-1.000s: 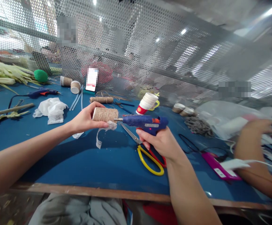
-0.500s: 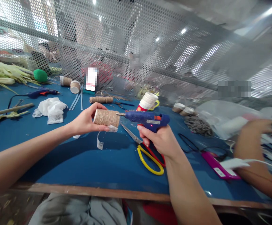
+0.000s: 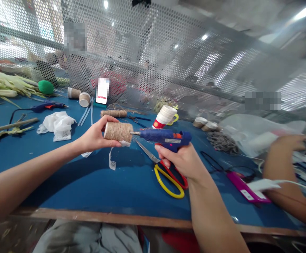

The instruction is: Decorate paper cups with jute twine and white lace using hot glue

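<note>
My left hand (image 3: pixel 100 133) is closed around a twine-wrapped paper cup (image 3: pixel 118 132), held on its side above the blue table. A bit of white lace (image 3: pixel 125 143) lies along its lower side by my thumb, and a lace strip (image 3: pixel 112 163) shows below. In my right hand (image 3: pixel 180 158) is a blue glue gun (image 3: pixel 166 137) with a red light lit. Its metal nozzle points left, at the end of the cup; whether it touches, I cannot tell. Scissors (image 3: pixel 153 156) with red and yellow handles lie partly open under the glue gun.
Crumpled white lace (image 3: pixel 56 124), a second glue gun (image 3: pixel 49 106) and a twine roll (image 3: pixel 114 113) lie at the left and back. Stacked paper cups (image 3: pixel 165 116) stand behind the glue gun. A purple power strip (image 3: pixel 246 188) is near a co-worker's arm (image 3: pixel 282 168). Perforated mesh stands behind.
The glue gun has tilted a little and its nozzle sits slightly lower and further left against the view. The cup has shifted slightly left, still in my left hand.
</note>
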Tool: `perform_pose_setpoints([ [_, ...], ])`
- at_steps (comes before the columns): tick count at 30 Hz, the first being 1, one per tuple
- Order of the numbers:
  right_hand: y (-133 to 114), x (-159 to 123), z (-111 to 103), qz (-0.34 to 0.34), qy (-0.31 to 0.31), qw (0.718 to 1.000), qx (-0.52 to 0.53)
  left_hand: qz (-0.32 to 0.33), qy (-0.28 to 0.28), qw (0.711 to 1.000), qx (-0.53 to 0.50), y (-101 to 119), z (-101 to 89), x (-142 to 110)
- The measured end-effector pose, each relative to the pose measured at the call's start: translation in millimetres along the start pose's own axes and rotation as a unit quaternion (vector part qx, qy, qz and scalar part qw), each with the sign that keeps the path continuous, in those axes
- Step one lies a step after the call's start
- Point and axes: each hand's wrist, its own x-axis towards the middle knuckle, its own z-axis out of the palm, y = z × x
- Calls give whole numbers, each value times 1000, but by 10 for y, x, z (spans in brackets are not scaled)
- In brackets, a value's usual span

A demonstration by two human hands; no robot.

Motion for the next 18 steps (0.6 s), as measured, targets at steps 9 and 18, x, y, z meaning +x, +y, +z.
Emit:
perform_pose_setpoints([
  [9, 63, 31, -14, 4, 40, 999, 8, 16, -6, 1000, 1, -13, 16, -4],
  [18, 107, 50, 17, 8, 33, 999, 32, -1, -17, 999, -43, 8, 39, -6],
])
